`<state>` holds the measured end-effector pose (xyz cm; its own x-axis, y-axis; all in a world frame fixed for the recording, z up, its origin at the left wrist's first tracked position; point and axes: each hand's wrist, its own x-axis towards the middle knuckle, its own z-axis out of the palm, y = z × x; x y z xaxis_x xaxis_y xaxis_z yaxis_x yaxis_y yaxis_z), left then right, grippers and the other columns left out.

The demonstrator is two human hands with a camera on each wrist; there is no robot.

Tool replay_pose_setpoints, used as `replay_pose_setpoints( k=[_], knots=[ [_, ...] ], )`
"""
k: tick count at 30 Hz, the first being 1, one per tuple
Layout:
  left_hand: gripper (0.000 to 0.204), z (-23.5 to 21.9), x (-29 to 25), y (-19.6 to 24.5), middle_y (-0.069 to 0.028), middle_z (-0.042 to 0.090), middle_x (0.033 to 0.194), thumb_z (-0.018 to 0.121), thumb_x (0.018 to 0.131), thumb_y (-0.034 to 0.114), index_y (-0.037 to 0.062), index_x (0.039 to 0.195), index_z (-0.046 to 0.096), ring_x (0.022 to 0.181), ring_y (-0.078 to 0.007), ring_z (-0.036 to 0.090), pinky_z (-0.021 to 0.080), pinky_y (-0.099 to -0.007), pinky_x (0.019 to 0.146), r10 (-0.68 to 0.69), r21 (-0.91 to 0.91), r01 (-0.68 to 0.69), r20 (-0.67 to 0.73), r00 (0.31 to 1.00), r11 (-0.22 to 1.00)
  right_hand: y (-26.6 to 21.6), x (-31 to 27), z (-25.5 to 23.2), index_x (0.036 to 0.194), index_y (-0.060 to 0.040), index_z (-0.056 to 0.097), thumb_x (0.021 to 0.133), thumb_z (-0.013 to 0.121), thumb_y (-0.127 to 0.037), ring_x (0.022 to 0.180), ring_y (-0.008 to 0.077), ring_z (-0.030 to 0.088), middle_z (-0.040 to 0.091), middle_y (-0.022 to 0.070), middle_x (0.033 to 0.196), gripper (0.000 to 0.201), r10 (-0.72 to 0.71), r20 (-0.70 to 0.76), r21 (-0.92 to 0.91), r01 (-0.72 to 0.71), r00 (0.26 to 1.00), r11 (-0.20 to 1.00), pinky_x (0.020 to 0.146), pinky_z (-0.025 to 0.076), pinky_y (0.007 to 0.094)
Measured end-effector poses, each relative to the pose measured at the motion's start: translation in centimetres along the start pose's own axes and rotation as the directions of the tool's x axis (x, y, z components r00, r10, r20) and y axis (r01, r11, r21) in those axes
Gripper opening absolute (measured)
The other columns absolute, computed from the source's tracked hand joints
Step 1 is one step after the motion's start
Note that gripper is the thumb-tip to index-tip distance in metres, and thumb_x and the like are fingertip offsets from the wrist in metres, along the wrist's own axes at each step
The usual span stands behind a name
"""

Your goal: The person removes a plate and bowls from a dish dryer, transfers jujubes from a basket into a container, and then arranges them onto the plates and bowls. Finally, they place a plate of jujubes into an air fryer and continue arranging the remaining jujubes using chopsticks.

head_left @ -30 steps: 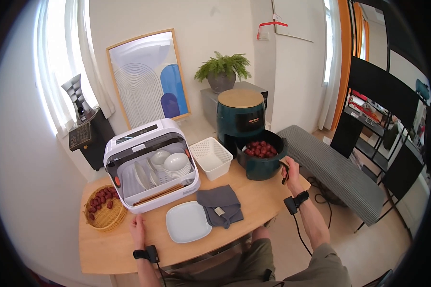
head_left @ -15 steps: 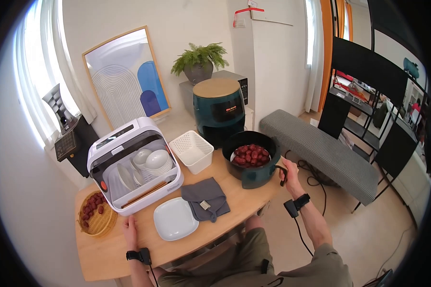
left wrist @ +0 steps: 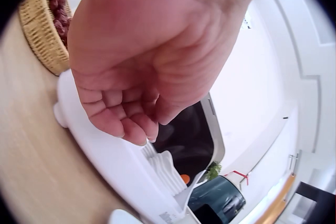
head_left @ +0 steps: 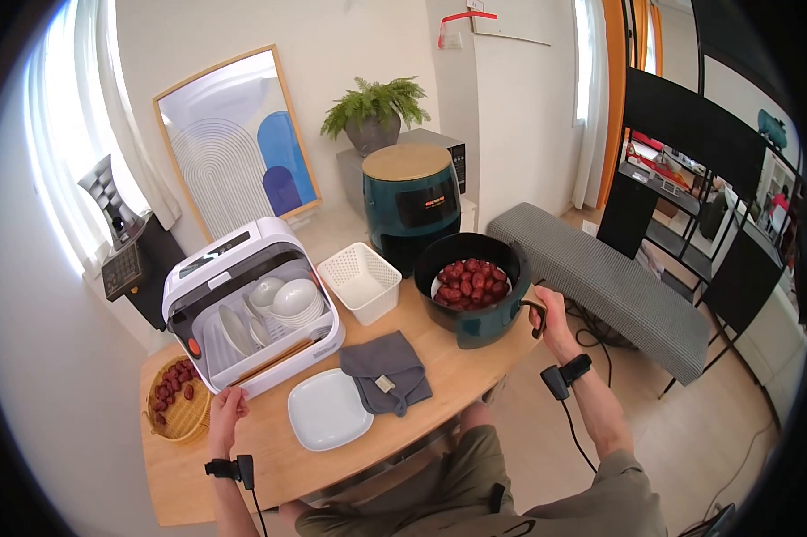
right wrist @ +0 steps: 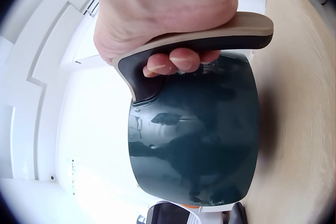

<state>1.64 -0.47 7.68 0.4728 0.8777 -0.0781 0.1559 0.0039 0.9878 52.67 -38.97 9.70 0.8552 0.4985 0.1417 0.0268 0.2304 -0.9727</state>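
My right hand (head_left: pixel 556 324) grips the handle (right wrist: pixel 194 40) of a dark green air fryer basket (head_left: pixel 488 329). Its fingers curl under the handle in the right wrist view. Red dates (head_left: pixel 471 285) fill the bottom of the basket, which is upright and close over the right side of the table. The air fryer body (head_left: pixel 408 215), with its wood-look top, stands behind it. My left hand (head_left: pixel 227 419) hangs with loosely curled fingers and holds nothing. It is at the front left corner of a white dish box (head_left: pixel 269 380) with bowls, plates and chopsticks inside.
A wicker basket (head_left: pixel 184 425) with several dates stands at the table's left. A white plate (head_left: pixel 330 410) and a folded grey cloth (head_left: pixel 390 374) lie at the front. Behind the cloth is a white perforated basket (head_left: pixel 368 286). A grey bench (head_left: pixel 600 286) stands to the right.
The air fryer basket has come away from the air fryer body in my right hand. My left hand has moved forward to the dish box's corner. The head view has shifted to the right.
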Motion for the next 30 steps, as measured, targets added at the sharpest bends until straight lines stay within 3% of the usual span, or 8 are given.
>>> replay_pose_setpoints(
  k=[4,10,14,19,22,23,26,30],
  knots=[
    [0.026,4.9,1.0,8.5,0.0005,0.057,0.08,0.053,0.098,0.025,0.0024,0.103,0.064,0.076,-0.0102,0.056,0.047,-0.0245,0.072,0.043,0.089,-0.07,0.276,0.96,0.994,-0.9,0.0,0.6,0.059,-0.0079,0.053,0.094,0.05,-0.033,0.038,0.009,0.043,0.048,-0.0004,0.046,0.043,-0.024,0.023,0.014,0.023,0.999,1.0,0.039,0.031,0.0239],
    [0.034,16.4,2.2,18.7,-0.0091,0.062,0.107,0.047,0.099,0.021,-0.0024,0.122,0.057,0.096,-0.0146,0.06,0.051,-0.0294,0.087,0.112,0.233,-0.326,0.633,0.766,0.916,-1.8,-1.4,2.5,0.059,-0.0082,0.052,0.094,0.049,-0.034,0.037,0.01,0.043,0.047,-0.0005,0.045,0.044,-0.034,0.042,0.058,0.032,0.999,0.998,0.04,0.032,0.0238],
    [0.038,22.8,5.1,20.6,-0.0112,0.062,0.113,0.047,0.097,0.017,-0.0038,0.128,0.052,0.103,-0.0171,0.061,0.05,-0.029,0.088,-0.042,0.384,-0.394,0.759,0.65,0.835,-2.5,-2.3,3.6,0.06,-0.0074,0.053,0.093,0.049,-0.034,0.037,0.0101,0.042,0.047,-0.0002,0.045,0.043,-0.02,0.051,0.061,0.016,0.999,0.998,0.04,0.031,0.024],
    [0.038,28.2,9.7,19.3,-0.0139,0.063,0.114,0.048,0.092,0.008,-0.0035,0.128,0.053,0.106,-0.0182,0.062,0.051,-0.0312,0.088,0.033,0.415,-0.606,0.807,0.589,0.678,-2.1,-3.6,4.2,0.061,-0.007,0.053,0.094,0.048,-0.033,0.038,0.0104,0.043,0.047,0.0001,0.046,0.042,-0.008,0.073,0.066,0.003,0.997,0.998,0.04,0.031,0.0247],
    [0.042,29.5,9.2,19.7,-0.0162,0.066,0.111,0.053,0.088,0.01,-0.0032,0.128,0.054,0.101,-0.0207,0.064,0.052,-0.0329,0.084,0.009,0.409,-0.568,0.806,0.593,0.714,-2.3,-4.5,5.2,0.061,-0.008,0.052,0.094,0.048,-0.032,0.038,0.0108,0.043,0.046,-0.0001,0.045,0.041,0.033,0.07,0.139,-0.043,0.997,0.989,0.041,0.031,0.0247],
    [0.04,29.7,8.9,19.6,-0.0216,0.068,0.104,0.055,0.084,0.009,-0.0062,0.122,0.058,0.097,-0.0279,0.067,0.053,-0.0377,0.082,0.043,0.477,-0.683,0.802,0.595,0.553,-2.4,-4.8,5.5,0.061,-0.009,0.051,0.093,0.047,-0.032,0.039,0.0111,0.043,0.046,-0.0001,0.045,0.04,0.047,0.064,0.145,-0.056,0.997,0.988,0.042,0.031,0.0247],
    [0.033,30.7,8.2,19.1,-0.0258,0.067,0.102,0.053,0.082,0.007,-0.0076,0.11,0.064,0.095,-0.0349,0.067,0.052,-0.042,0.081,0.001,0.636,-0.711,0.745,0.667,0.299,-2.9,-5.2,6.6,0.061,-0.0091,0.05,0.094,0.047,-0.033,0.039,0.0109,0.042,0.046,-0.0002,0.046,0.04,0.011,0.087,0.095,-0.019,0.996,0.995,0.042,0.031,0.0249],
    [0.027,31.9,7.8,18.3,-0.0258,0.066,0.109,0.056,0.079,0.0,-0.0039,0.103,0.069,0.102,-0.0386,0.065,0.054,-0.0453,0.085,-0.099,0.746,-0.618,0.654,0.75,0.25,-0.8,-4.4,6.5,0.066,-0.0093,0.051,0.094,0.048,-0.035,0.041,0.0107,0.043,0.046,0.0,0.049,0.038,0.052,0.128,0.141,-0.07,0.99,0.988,0.042,0.032,0.0244]
  ],
)
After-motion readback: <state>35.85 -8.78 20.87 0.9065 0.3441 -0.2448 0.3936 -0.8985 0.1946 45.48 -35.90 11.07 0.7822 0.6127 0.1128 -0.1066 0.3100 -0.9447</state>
